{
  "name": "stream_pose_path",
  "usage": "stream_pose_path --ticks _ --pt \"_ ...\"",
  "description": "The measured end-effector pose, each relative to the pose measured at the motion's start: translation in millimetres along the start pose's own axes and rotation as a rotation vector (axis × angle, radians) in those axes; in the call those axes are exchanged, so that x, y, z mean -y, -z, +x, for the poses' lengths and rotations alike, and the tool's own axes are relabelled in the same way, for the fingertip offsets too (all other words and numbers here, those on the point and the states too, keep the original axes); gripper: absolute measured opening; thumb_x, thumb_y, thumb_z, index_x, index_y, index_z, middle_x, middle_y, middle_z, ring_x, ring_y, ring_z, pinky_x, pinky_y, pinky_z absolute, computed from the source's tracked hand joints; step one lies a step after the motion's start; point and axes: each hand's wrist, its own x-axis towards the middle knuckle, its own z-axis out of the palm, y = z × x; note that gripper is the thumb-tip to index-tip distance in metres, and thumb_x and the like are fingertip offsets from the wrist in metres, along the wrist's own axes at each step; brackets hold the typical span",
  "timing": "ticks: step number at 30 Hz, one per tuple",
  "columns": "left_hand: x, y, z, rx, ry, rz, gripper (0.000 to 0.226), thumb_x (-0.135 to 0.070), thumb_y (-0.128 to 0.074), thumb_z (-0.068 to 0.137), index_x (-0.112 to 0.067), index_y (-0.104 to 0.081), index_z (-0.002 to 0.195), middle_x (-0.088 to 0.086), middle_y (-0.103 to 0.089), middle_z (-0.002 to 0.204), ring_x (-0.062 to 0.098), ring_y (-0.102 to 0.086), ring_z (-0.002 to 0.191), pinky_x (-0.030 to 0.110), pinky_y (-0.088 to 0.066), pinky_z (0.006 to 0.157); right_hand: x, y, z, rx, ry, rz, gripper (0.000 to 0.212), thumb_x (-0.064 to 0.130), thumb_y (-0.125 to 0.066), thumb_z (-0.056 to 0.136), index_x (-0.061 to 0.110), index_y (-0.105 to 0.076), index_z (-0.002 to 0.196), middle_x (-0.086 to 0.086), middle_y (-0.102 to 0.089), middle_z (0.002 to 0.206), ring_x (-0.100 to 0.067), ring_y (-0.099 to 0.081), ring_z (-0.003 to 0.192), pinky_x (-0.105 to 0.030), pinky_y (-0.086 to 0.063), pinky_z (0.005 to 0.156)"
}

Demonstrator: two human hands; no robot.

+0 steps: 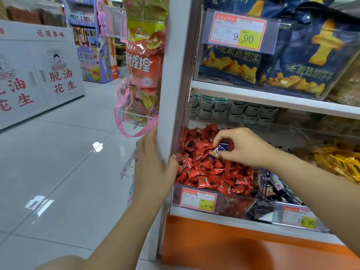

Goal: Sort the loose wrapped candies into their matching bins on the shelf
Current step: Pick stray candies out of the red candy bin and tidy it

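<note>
A clear bin (176, 195) on the lower shelf is heaped with red wrapped candies (204, 172). Over that heap my right hand (245, 147) pinches a dark blue and white wrapped candy (219, 150) between thumb and fingers. To the right sits a bin of dark blue wrapped candies (276, 184), and further right a bin of yellow wrapped candies (339, 162). My left hand (153, 164) rests flat against the white shelf upright (165, 106), its thumb touching the red bin's left edge.
Price tags (198, 199) hang on the bin fronts. Blue snack bags (292, 61) fill the shelf above. A pink hanging rack of red and yellow packets (144, 61) sticks out left of the upright. Grey tiled floor (58, 162) lies to the left, with a white cabinet (35, 75).
</note>
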Motion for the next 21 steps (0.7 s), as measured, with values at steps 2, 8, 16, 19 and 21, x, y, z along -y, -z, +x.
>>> stream_pose_path --ticks 2,8,16,19,21 --pt "-3 -1 -1 -0.020 -0.008 0.001 0.070 -0.016 -0.065 0.082 -0.028 -0.031 0.141 -0.004 -0.039 0.132 0.014 -0.038 0.122 0.047 -0.042 0.101 -1 1 -6 -0.127 -0.049 0.208 0.019 0.016 -0.069 0.080 0.031 -0.062 0.088 0.015 -0.066 0.089 -0.004 -0.061 0.074 -0.020 -0.047 0.074" --pt "-6 -15 -5 -0.026 0.033 -0.008 0.083 -0.016 -0.068 0.080 -0.021 -0.021 0.147 0.006 -0.033 0.142 0.021 -0.031 0.132 0.039 -0.030 0.111 -22 6 -45 -0.480 -0.215 0.275 0.013 0.009 -0.065 0.083 0.020 -0.062 0.088 0.018 -0.058 0.083 0.000 -0.055 0.073 -0.011 -0.039 0.065" --pt "-4 -17 -7 0.012 0.023 0.037 0.094 -0.003 -0.068 0.077 -0.018 -0.011 0.151 0.010 -0.029 0.142 0.014 -0.026 0.128 0.025 -0.023 0.102 -58 18 -74 -0.401 -0.389 0.071 0.028 0.015 -0.061 0.089 0.018 -0.060 0.117 0.001 -0.060 0.121 -0.015 -0.052 0.112 -0.021 -0.034 0.090" --pt "-1 -15 -6 0.021 -0.001 0.042 0.094 -0.005 -0.068 0.078 -0.020 -0.010 0.151 0.009 -0.029 0.141 0.013 -0.027 0.128 0.025 -0.025 0.101 -27 17 -47 -0.343 -0.181 0.156 0.025 0.014 -0.061 0.089 0.022 -0.063 0.113 0.010 -0.061 0.110 -0.007 -0.056 0.105 -0.013 -0.037 0.089" --pt "1 -14 -6 0.032 -0.013 0.032 0.095 -0.007 -0.068 0.079 -0.023 -0.008 0.151 0.006 -0.028 0.141 0.011 -0.027 0.128 0.025 -0.026 0.101 -2 6 -20 -0.150 -0.050 0.243 0.025 0.014 -0.059 0.090 0.025 -0.063 0.112 0.013 -0.063 0.107 -0.002 -0.058 0.100 -0.010 -0.041 0.088"
